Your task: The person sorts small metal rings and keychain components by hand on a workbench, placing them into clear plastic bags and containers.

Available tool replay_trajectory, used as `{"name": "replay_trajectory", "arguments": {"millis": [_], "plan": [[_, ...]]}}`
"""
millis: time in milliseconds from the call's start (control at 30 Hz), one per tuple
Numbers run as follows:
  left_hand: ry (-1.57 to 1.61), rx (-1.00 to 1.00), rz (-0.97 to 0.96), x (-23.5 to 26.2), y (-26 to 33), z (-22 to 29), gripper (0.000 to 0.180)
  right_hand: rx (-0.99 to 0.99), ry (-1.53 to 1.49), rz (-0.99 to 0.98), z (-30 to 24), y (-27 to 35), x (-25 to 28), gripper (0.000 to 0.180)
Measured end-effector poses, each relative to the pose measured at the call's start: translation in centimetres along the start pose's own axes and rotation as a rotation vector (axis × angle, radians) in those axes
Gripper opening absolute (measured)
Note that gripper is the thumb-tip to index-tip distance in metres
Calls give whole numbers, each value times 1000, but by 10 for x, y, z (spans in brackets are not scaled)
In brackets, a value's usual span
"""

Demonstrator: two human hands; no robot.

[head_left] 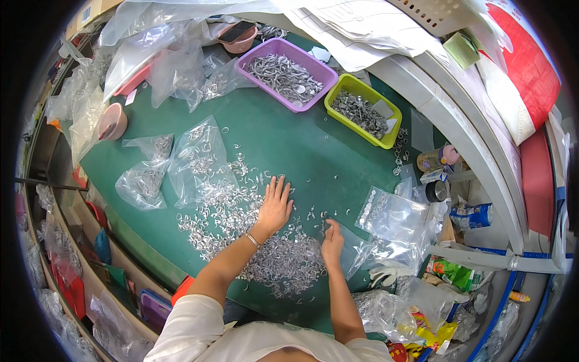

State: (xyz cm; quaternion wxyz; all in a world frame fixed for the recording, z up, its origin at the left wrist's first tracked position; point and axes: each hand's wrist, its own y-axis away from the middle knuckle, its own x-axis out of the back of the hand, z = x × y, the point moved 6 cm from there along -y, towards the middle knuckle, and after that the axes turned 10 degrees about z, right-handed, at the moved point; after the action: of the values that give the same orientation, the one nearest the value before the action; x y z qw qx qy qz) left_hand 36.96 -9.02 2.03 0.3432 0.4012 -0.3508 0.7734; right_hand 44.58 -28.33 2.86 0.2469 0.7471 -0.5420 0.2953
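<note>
A spread heap of small silvery curved metal pieces [277, 262] lies on the green table top [295, 154]. My left hand [276, 206] rests flat over the far side of the heap, its fingers stretched out and nothing held. To its right, my right hand [332, 246] is at the heap's right edge, fingers drawn together with the index fingertip pointing away from me. A few loose pieces lie by that fingertip. Whether anything is between the right fingers is too small to make out.
Clear bags of metal pieces [202, 158] lie left of the heap. A purple basket [288, 45] and a yellow-green basket [386, 142], both holding metal parts, stand at the far side. A pink cup [113, 122] is far left. Plastic bags [395, 220] and a bottle [429, 160] crowd the right.
</note>
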Motion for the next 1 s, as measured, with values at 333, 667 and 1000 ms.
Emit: {"name": "replay_trajectory", "arguments": {"millis": [333, 667, 1000], "plan": [[-41, 8, -14, -1, 0, 0, 49, 99, 218, 67, -13, -57, -7, 21], [-15, 24, 20, -1, -2, 0, 46, 217, 148, 208, 1, -51, -34, 22], [-2, 28, 23, 1, -3, 4, 45, 325, 111, 316, 5, -49, -36, 19]]}}
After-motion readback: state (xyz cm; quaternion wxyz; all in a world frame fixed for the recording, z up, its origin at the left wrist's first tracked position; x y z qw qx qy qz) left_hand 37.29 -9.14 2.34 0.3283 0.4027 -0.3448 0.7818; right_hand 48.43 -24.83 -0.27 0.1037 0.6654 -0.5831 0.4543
